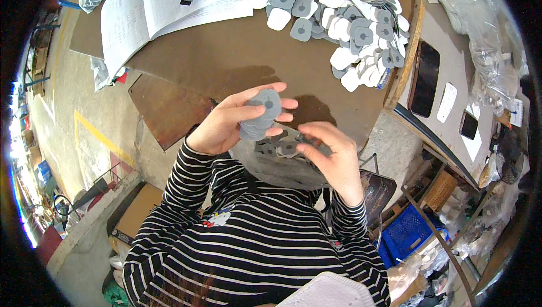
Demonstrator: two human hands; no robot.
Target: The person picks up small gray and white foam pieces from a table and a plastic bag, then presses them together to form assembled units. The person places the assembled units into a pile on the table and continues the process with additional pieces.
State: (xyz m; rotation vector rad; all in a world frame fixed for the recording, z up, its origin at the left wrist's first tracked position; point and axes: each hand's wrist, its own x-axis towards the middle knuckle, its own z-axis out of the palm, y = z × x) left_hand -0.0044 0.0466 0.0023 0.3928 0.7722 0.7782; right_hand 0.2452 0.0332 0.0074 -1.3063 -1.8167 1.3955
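Observation:
My left hand [223, 123] holds a small stack of round grey pads [261, 114], fanned between thumb and fingers, the top one with a dark centre dot. My right hand [333, 157] sits just below and to the right, fingers pinched on a small grey pad [304, 137] picked from a clear plastic bag [271, 166] in my lap. More grey pads [285, 147] lie inside that bag between both hands. Both sleeves are black with white stripes.
A big heap of grey and white pads [344, 19] covers the far right of the brown table [226, 58]. An open paper ledger [164, 2] lies at far left. A phone [424, 78] and plastic bags [480, 30] sit on a side surface; a blue crate [409, 233] stands below.

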